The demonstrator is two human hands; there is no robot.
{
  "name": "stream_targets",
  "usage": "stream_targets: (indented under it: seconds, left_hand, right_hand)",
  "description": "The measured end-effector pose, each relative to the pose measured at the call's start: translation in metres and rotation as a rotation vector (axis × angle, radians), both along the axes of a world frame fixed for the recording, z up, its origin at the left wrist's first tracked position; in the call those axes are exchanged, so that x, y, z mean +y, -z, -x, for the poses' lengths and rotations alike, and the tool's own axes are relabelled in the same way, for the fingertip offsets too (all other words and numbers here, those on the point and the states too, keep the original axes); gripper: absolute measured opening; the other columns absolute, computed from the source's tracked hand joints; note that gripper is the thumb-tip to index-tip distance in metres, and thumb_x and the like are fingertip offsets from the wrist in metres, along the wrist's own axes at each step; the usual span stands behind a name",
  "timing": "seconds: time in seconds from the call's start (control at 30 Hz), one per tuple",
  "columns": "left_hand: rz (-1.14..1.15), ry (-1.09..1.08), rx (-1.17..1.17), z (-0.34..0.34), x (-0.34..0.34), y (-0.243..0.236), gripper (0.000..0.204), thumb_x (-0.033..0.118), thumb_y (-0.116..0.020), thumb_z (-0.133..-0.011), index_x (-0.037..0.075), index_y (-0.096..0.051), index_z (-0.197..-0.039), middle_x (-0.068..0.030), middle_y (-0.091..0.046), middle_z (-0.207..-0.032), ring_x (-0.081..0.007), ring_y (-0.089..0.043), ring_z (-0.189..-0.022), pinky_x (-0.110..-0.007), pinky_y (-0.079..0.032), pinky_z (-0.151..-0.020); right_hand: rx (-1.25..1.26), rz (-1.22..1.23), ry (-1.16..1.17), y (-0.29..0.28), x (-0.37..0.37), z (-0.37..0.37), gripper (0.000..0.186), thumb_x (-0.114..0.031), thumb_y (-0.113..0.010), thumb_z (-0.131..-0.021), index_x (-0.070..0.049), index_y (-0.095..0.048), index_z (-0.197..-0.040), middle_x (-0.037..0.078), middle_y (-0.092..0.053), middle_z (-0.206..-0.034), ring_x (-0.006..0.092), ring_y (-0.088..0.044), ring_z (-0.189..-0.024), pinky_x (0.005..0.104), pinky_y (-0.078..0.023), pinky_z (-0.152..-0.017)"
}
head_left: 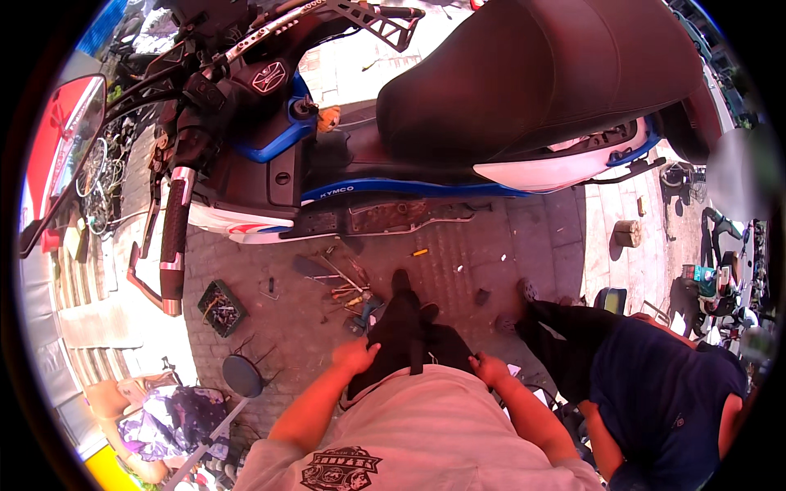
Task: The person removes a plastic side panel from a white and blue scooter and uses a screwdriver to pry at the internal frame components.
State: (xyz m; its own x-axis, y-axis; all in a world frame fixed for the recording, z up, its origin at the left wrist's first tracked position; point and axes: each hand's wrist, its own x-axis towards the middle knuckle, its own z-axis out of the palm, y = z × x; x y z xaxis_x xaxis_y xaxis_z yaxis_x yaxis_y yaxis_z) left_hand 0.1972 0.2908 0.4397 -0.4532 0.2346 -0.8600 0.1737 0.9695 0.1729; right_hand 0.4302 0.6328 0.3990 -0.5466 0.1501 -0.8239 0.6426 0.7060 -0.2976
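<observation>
My left hand (352, 358) is at my left hip, its fingers curled on the side of my dark trousers (395, 327) and the thumb lying toward the middle. On the other side my right hand (490, 370) pinches the trouser cloth near the pocket. Both arms hang bent beside my pale T-shirt (393, 425). In front of me, crosswise, stands a scooter (426, 176) with white and blue panels and a dark seat (524, 78). Its handlebar grip (173, 237) reaches toward me on the left. Neither hand touches the scooter.
Several hand tools (348, 290) and a power tool (366, 314) lie on the paving by my feet. Left of them are a crate of small parts (222, 308) and a round stool (242, 375). A person in dark blue (663, 401) is at my right; another person (176, 421) is lower left.
</observation>
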Motion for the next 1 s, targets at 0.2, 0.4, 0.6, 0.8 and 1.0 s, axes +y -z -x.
stream_targets:
  seconds: [0.2,0.4,0.6,0.8,1.0]
  left_hand:
    - [-0.130,-0.067,-0.008,0.004,-0.013,0.030,0.045,0.048,-0.050,-0.104,0.007,-0.067,-0.114,-0.0221,-0.072,-0.114,-0.0441,-0.067,-0.108,-0.054,-0.054,-0.091]
    - [-0.234,-0.185,-0.053,-0.024,-0.014,0.039,0.040,0.043,-0.051,-0.105,0.006,-0.066,-0.110,-0.0236,-0.071,-0.107,-0.0460,-0.066,-0.103,-0.055,-0.052,-0.088]
    - [-0.414,-0.340,-0.346,-0.066,0.016,-0.011,0.043,0.046,-0.053,-0.105,0.005,-0.066,-0.107,-0.0237,-0.069,-0.104,-0.0469,-0.065,-0.102,-0.054,-0.052,-0.087]
    - [-0.242,-0.195,-0.560,-0.060,0.070,0.019,0.046,0.051,-0.052,-0.105,0.007,-0.067,-0.105,-0.0213,-0.071,-0.106,-0.0446,-0.066,-0.103,-0.052,-0.052,-0.087]
    - [-0.535,-1.379,-0.254,0.029,0.088,0.237,0.042,0.046,-0.061,-0.105,0.005,-0.065,-0.110,-0.0102,-0.072,-0.098,-0.0240,-0.072,-0.091,-0.037,-0.059,-0.080]
  right_hand:
    - [-0.003,-0.164,0.008,-0.032,0.006,0.057,0.046,-0.046,-0.053,-0.104,-0.002,-0.050,-0.115,0.031,-0.071,-0.090,0.0519,-0.069,-0.091,0.0612,-0.053,-0.083]
    - [-0.018,0.032,-0.065,-0.008,0.059,0.055,0.036,-0.030,-0.061,-0.100,-0.002,-0.053,-0.122,0.032,-0.069,-0.106,0.0469,-0.068,-0.104,0.0548,-0.054,-0.087]
    - [-0.419,0.612,-0.103,-0.075,0.146,0.091,0.020,-0.013,-0.062,-0.095,-0.004,-0.055,-0.112,0.007,-0.060,-0.089,0.0162,-0.054,-0.086,0.0340,-0.048,-0.075]
    - [-0.778,0.654,-0.418,-0.004,0.189,0.115,0.022,-0.024,-0.063,-0.099,-0.005,-0.060,-0.108,0.007,-0.063,-0.084,0.0148,-0.060,-0.082,0.0332,-0.049,-0.070]
    - [-0.173,0.436,-0.403,0.106,0.112,0.246,0.045,-0.047,-0.071,-0.096,-0.003,-0.063,-0.091,0.011,-0.065,-0.081,0.0202,-0.064,-0.080,0.0376,-0.051,-0.072]
